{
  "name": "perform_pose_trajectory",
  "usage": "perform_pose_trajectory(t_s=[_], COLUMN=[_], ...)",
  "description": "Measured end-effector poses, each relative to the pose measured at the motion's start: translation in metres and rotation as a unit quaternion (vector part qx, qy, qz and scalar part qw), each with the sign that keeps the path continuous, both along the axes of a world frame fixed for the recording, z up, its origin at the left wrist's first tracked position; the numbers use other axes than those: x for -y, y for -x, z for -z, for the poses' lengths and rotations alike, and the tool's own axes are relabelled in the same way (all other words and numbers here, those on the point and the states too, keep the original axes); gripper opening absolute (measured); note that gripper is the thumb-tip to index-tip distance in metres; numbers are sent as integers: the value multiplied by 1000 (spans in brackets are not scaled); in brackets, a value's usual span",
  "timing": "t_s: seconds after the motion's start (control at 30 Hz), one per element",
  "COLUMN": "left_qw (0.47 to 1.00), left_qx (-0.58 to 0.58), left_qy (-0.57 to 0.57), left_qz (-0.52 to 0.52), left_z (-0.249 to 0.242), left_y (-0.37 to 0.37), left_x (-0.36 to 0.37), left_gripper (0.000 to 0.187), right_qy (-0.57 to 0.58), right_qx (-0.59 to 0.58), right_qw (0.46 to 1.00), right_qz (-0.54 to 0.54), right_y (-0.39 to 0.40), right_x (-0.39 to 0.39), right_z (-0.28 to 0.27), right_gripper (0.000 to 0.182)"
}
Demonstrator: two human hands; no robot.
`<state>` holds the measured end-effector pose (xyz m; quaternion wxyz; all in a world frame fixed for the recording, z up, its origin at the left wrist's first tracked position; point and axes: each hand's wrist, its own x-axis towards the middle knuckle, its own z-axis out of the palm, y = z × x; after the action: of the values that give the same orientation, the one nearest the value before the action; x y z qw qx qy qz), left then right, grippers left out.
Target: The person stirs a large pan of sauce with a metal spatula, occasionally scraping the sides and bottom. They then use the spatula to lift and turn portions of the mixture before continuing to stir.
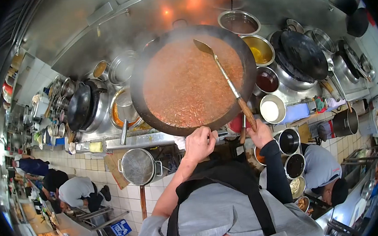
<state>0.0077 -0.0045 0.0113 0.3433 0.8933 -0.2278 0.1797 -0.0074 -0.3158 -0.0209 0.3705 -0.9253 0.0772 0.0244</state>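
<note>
A very large dark wok (140, 105) fills the middle of the head view, holding a steaming reddish-brown chunky sauce (190, 80). My right hand (260, 134) is wrapped round the wooden handle of a long metal spatula (226, 77). The spatula slants up and left across the wok, its blade over the sauce near the far side. My left hand (200, 143) is closed at the wok's near rim; what its curled fingers hold is hidden. A bit of white cloth (180, 142) shows beside that hand. Another wooden handle (243, 135) sticks out left of my right hand.
Right of the wok stand a pot of yellow liquid (261, 50), a pot of dark red sauce (267, 80) and a white-filled pot (272, 110). Left are a steel ladle pot (126, 109) and another wok (80, 108). Co-workers bend at lower left (77, 191) and right (322, 169).
</note>
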Motion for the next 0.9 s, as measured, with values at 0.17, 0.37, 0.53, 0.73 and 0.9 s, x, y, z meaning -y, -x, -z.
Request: perform_pose_trajectory(t_s=[0.17, 0.37, 0.53, 0.73, 0.9], left_qw=[1000, 1000, 1000, 1000, 1000], left_qx=[2, 13, 13, 17, 17], left_qy=[-8, -6, -3, 1, 2], left_qz=[-9, -10, -7, -4, 1], left_z=[-4, -2, 0, 2, 0], left_y=[0, -1, -1, -2, -2], left_x=[1, 2, 1, 0, -2], left_gripper=[17, 18, 18, 17, 18], right_qy=[-26, -36, -36, -50, -58], right_qx=[-19, -12, -14, -30, -22], right_qw=[999, 999, 999, 998, 998], right_qz=[11, 13, 10, 6, 10], right_y=[-1, -1, -2, -3, -2], right_x=[-5, -4, -2, 0, -2], right_z=[-2, 5, 7, 5, 5], right_gripper=[35, 31, 29, 35, 34])
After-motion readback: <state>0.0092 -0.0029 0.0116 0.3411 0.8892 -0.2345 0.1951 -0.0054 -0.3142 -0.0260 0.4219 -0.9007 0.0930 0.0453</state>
